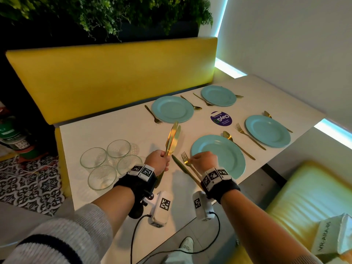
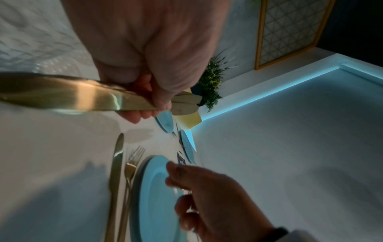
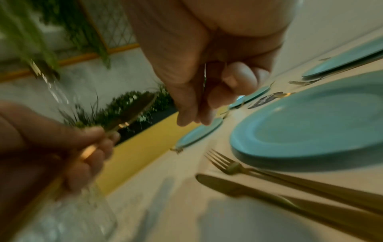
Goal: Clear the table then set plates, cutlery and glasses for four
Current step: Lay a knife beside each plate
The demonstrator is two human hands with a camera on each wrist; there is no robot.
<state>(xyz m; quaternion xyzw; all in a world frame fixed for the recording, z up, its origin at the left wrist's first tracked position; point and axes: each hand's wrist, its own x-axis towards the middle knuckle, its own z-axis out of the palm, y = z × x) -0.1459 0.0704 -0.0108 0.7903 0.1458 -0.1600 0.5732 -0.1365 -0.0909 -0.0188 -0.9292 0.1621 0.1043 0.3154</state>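
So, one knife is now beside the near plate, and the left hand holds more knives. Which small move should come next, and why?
Probably the right hand, curled and holding nothing above the fork, should take one knife from the bunch of knives in the left hand and lay it by the right-hand plate. That plate shows only a fork and spoon; the near plate already has a knife.

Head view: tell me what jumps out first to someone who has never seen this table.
Four turquoise plates stand out on the white table, each flanked by gold cutlery. The left hand grips a bundle of gold knives raised above the table, while the right hand hovers over the fork and one laid knife beside the nearest plate. Four empty glasses cluster at the table's left end.
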